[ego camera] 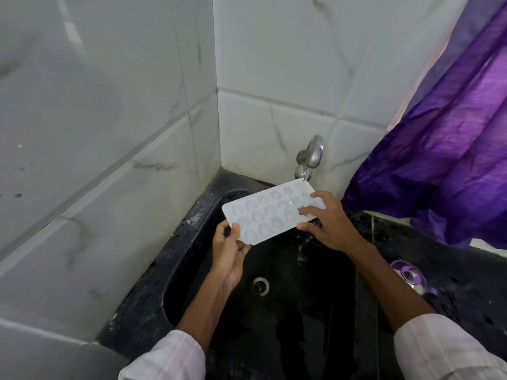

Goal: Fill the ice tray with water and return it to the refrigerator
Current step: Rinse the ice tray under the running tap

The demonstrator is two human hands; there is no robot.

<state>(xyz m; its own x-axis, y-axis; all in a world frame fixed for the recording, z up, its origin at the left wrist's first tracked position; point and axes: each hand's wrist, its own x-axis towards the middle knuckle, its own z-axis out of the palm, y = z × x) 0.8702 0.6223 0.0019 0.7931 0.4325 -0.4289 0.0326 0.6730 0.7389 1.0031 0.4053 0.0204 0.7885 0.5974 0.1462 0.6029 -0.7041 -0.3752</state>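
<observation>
Both hands grip the ice tray (270, 212) over the sink (189, 259): left hand (230, 250) at its near end, right hand (329, 223) at its far end. The tray's long axis runs up toward the tap (314, 153), far corner under the water.

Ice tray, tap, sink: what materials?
Ice tray: likely white plastic, semi-matte; a thin moulded sheet with rounded cups. Tap: polished metal, probably chrome-plated; bright reflections. Sink: black speckled stone or composite, dull finish; cannot tell which.

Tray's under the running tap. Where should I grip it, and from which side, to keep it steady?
Grip the ice tray by the flat rim at its two short ends, one hand from each side, as the left hand does. The right hand lies over some cups; shift it to the border so the tap can fill them.
</observation>
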